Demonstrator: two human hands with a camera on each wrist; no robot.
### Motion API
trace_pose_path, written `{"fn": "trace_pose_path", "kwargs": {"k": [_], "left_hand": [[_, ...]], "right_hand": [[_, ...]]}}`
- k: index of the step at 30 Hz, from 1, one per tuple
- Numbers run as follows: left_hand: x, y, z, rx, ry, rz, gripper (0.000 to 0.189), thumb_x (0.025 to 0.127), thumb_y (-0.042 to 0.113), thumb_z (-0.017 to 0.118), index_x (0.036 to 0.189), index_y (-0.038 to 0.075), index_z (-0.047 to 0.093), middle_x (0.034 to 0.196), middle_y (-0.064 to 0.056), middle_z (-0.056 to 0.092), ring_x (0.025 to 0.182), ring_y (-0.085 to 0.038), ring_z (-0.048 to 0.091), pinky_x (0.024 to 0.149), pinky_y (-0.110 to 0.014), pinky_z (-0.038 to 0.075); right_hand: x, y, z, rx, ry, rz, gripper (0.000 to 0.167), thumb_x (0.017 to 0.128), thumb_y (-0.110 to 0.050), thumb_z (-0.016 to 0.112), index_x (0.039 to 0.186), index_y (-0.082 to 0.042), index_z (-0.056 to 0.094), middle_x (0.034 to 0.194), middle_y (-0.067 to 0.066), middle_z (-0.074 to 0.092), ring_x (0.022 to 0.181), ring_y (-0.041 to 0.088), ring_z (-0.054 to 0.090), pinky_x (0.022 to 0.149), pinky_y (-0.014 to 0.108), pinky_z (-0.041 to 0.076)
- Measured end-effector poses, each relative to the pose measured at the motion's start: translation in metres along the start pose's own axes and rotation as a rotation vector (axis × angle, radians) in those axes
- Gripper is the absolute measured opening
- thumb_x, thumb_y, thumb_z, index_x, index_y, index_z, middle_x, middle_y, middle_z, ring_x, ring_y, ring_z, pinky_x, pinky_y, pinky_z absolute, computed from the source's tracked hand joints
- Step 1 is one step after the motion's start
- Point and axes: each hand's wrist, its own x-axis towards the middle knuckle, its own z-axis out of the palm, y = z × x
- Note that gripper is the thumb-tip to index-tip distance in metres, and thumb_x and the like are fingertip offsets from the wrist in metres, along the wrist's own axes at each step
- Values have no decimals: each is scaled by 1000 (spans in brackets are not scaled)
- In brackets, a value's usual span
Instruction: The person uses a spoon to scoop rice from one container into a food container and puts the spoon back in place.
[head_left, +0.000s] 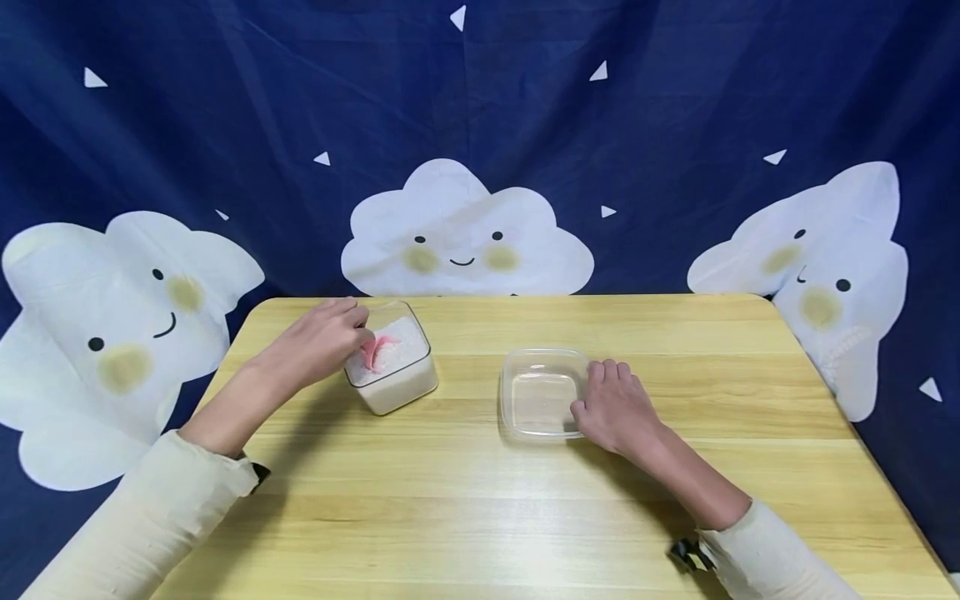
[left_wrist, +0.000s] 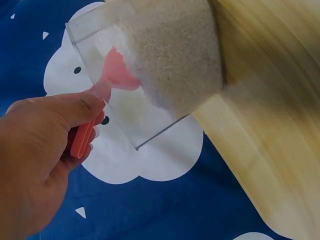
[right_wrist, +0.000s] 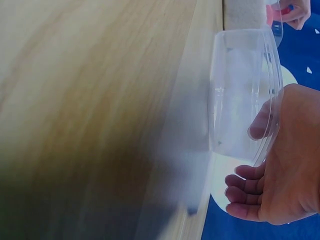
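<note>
My left hand (head_left: 321,340) grips the handle of a pink scoop (left_wrist: 119,72). The scoop's head dips into white rice (head_left: 403,340) inside a clear square canister (head_left: 397,388), which stands at the back left of the table. In the left wrist view the rice (left_wrist: 175,50) fills the canister's lower part, below its rim. To the right, my right hand (head_left: 618,410) holds the side of a low clear plastic container (head_left: 536,398) with nothing in it. Seen from the right wrist, the thumb lies over the container's rim (right_wrist: 274,75) and the fingers curl outside.
Both containers stand on a light wooden table (head_left: 465,500), apart from each other. Behind it hangs a dark blue cloth (head_left: 517,100) printed with white smiling clouds (head_left: 465,225). The table's far edge runs close behind the canister.
</note>
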Motion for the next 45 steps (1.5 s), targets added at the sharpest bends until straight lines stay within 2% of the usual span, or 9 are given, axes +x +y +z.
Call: {"fn": "trace_pose_path", "kwargs": {"k": [7, 12, 14, 19, 24, 29, 33, 39, 45], "left_hand": [[-6, 1, -4, -71, 23, -58, 16, 76, -10, 77, 77, 5, 75, 71, -6, 50, 72, -25, 44, 71, -35, 42], [-10, 3, -6, -112, -4, -137, 14, 78, -6, 82, 81, 6, 76, 71, -5, 52, 72, -23, 45, 69, -33, 40], [-11, 6, -7, -102, -17, -169, 12, 79, -6, 81, 81, 5, 76, 73, -6, 55, 74, -24, 47, 69, -33, 42], [-11, 15, -10, -6, -63, -234, 18, 77, -11, 74, 81, 6, 77, 77, -11, 60, 77, -28, 53, 67, -38, 49], [-11, 15, -12, 30, -107, -261, 26, 75, -15, 69, 76, 10, 76, 75, -7, 59, 77, -26, 52, 67, -36, 46], [-10, 12, -12, 15, -94, -258, 28, 77, -14, 68, 72, 13, 73, 70, -2, 53, 73, -22, 48, 64, -34, 39], [-12, 12, -11, -6, -78, -270, 24, 76, -10, 74, 71, 13, 73, 69, -2, 53, 72, -22, 50, 63, -34, 41], [-15, 11, -12, -47, -104, -326, 17, 76, 0, 84, 76, 15, 76, 71, -1, 56, 73, -22, 53, 64, -34, 42], [-20, 9, -13, -96, -52, -347, 21, 78, 1, 83, 74, 17, 72, 68, -1, 52, 69, -21, 48, 61, -32, 37]], "right_hand": [[1, -1, 0, -1, -2, -2, 42, 92, -21, 47, 119, 11, 47, 107, 21, 49, 101, 38, 45, 89, 52, 44], [0, -1, -1, -1, -8, 5, 43, 92, -22, 47, 120, 11, 47, 108, 21, 49, 101, 38, 45, 90, 52, 43], [0, -1, -1, 1, -5, 5, 43, 92, -22, 47, 120, 11, 47, 108, 21, 49, 101, 38, 45, 90, 52, 43], [1, 0, -1, 1, -6, -3, 41, 92, -22, 48, 118, 10, 48, 105, 19, 48, 98, 36, 45, 87, 50, 43], [3, 0, 1, -9, -8, -6, 39, 92, -23, 48, 116, 9, 48, 103, 18, 48, 97, 34, 44, 85, 48, 42], [2, 0, 1, -9, -8, -3, 43, 92, -23, 48, 119, 10, 48, 105, 19, 49, 97, 35, 45, 86, 48, 43], [1, -1, 0, -12, -7, -4, 44, 92, -23, 48, 121, 11, 48, 105, 19, 49, 98, 35, 45, 87, 49, 43], [-1, -1, -1, -17, 5, -5, 42, 92, -23, 48, 118, 10, 49, 105, 19, 49, 97, 35, 45, 85, 48, 43], [-1, -2, -2, -7, 3, -5, 41, 92, -22, 47, 117, 10, 48, 104, 20, 48, 97, 35, 44, 84, 47, 43]]}}
